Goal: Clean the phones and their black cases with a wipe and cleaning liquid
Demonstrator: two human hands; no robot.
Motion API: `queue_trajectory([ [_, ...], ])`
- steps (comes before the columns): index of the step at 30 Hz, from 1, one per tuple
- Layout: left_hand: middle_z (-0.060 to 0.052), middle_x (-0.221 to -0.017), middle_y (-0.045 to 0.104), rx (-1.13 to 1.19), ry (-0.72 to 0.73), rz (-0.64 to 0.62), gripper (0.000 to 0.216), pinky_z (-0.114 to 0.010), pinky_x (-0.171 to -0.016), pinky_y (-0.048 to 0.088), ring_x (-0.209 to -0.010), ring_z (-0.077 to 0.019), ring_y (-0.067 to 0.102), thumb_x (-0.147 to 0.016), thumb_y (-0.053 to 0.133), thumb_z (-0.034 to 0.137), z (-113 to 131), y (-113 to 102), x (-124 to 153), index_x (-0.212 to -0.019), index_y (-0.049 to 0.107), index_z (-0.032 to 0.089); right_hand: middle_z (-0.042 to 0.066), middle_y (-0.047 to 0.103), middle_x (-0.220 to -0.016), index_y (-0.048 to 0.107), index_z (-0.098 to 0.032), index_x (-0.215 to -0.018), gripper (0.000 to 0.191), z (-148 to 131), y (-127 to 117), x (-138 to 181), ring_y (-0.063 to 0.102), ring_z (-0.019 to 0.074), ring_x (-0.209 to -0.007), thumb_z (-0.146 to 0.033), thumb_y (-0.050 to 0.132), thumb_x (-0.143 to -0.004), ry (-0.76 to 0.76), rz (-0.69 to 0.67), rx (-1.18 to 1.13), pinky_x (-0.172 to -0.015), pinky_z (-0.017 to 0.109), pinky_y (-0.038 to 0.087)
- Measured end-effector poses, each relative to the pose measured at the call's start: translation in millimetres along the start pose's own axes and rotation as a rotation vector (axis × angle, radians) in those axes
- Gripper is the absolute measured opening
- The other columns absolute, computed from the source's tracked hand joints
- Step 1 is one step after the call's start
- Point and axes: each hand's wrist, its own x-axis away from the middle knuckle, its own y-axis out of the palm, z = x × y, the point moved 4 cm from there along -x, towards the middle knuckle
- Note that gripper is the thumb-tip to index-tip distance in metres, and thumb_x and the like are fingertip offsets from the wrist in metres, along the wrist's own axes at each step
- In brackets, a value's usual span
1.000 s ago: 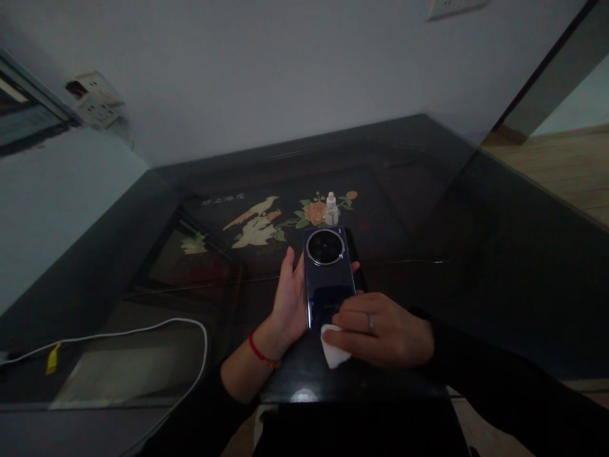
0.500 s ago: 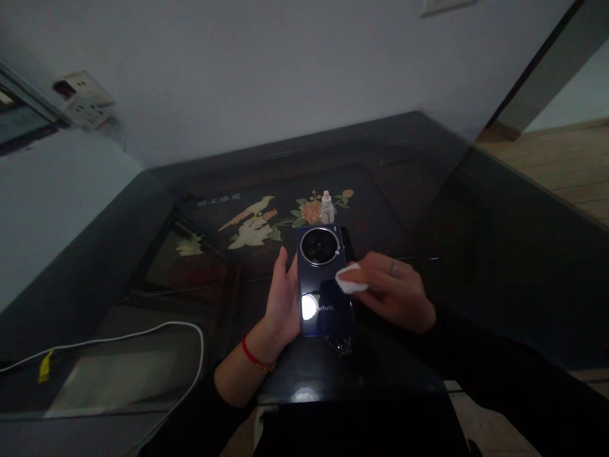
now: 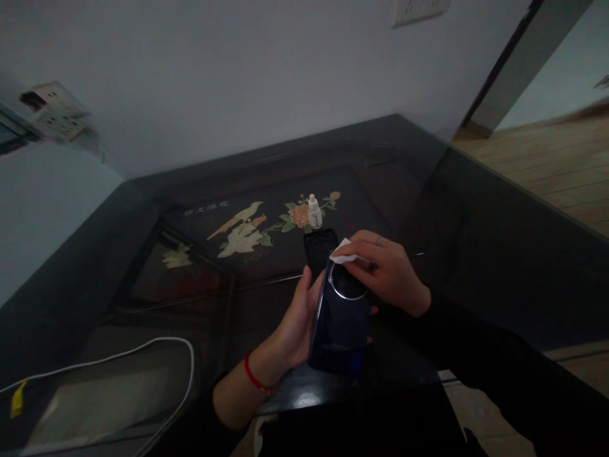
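Supporting phone [image 3: 340, 333] with left hand [image 3: 295, 324], grip closed around its sides, camera face up and tilted over tabletop [image 3: 457, 241]. Pinching white cloth [image 3: 343, 252] with right hand [image 3: 392, 270], grip narrow, at phone's top end beside camera ring [image 3: 349, 298]; apparently mid-wiping. For next stroke, likely need steady left support and light cloth pressure around ring.

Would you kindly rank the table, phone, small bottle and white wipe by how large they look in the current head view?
1. Table
2. Phone
3. Small bottle and white wipe: too alike to rank, the wipe being partly covered.
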Motion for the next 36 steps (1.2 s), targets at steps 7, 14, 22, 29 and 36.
queue_trajectory([
  [7, -0.010, -0.101, 0.069, 0.045, -0.018, 0.119, 0.059, -0.042, -0.085, 0.049, -0.089, -0.0250, 0.067, -0.095, 0.024, 0.056, -3.3, -1.6, -2.4, -0.138, 0.045, 0.021, 0.006, 0.064, -0.082, 0.066, -0.014, -0.092, 0.017, -27.8, 13.8, 7.6, 0.056, 0.0171, -0.078, -0.014, 0.049, -0.091, -0.292, -0.114, 0.115, -0.070, 0.030, 0.049],
  [14, -0.007, -0.104, 0.068, 0.071, 0.207, 0.183, 0.056, -0.039, -0.088, 0.048, -0.089, -0.0228, 0.066, -0.094, 0.029, 0.056, 22.2, -16.4, -0.2, -0.137, 0.045, 0.025, 0.007, 0.064, -0.081, 0.065, -0.014, -0.092, 0.020, -23.4, 11.5, 9.2, 0.056, 0.0174, -0.075, -0.012, 0.046, -0.091, -0.337, -0.160, 0.184, -0.067, 0.031, 0.049],
  [22, -0.011, -0.119, 0.064, 0.108, 0.139, 0.061, 0.061, -0.056, -0.089, 0.045, -0.104, -0.0310, 0.063, -0.092, 0.024, 0.063, 26.2, -8.0, 6.4, -0.140, 0.039, 0.029, 0.005, 0.064, -0.083, 0.065, -0.018, -0.094, 0.015, -3.0, -8.1, 2.2, 0.060, 0.0167, -0.079, -0.009, 0.055, -0.087, -0.089, 0.060, 0.177, -0.069, 0.030, 0.050],
  [29, -0.011, -0.127, 0.060, 0.047, -0.014, -0.092, 0.058, -0.053, -0.081, 0.048, -0.107, -0.0351, 0.062, -0.091, 0.025, 0.065, 0.6, -0.8, 3.4, -0.136, 0.044, 0.032, 0.004, 0.064, -0.083, 0.065, -0.018, -0.092, 0.015, -1.5, -11.3, -1.0, 0.061, 0.0174, -0.081, -0.010, 0.054, -0.087, -0.019, 0.086, 0.196, -0.073, 0.031, 0.050],
  [36, -0.014, -0.100, 0.070, -0.027, -0.078, -0.031, 0.068, -0.053, -0.086, 0.045, -0.091, -0.0312, 0.067, -0.088, 0.030, 0.067, -13.6, -2.3, -1.2, -0.133, 0.049, 0.020, 0.009, 0.066, -0.087, 0.066, -0.014, -0.093, 0.015, -22.5, 5.0, 3.5, 0.057, 0.0195, -0.081, -0.015, 0.051, -0.090, -0.273, -0.086, 0.240, -0.070, 0.034, 0.047],
])
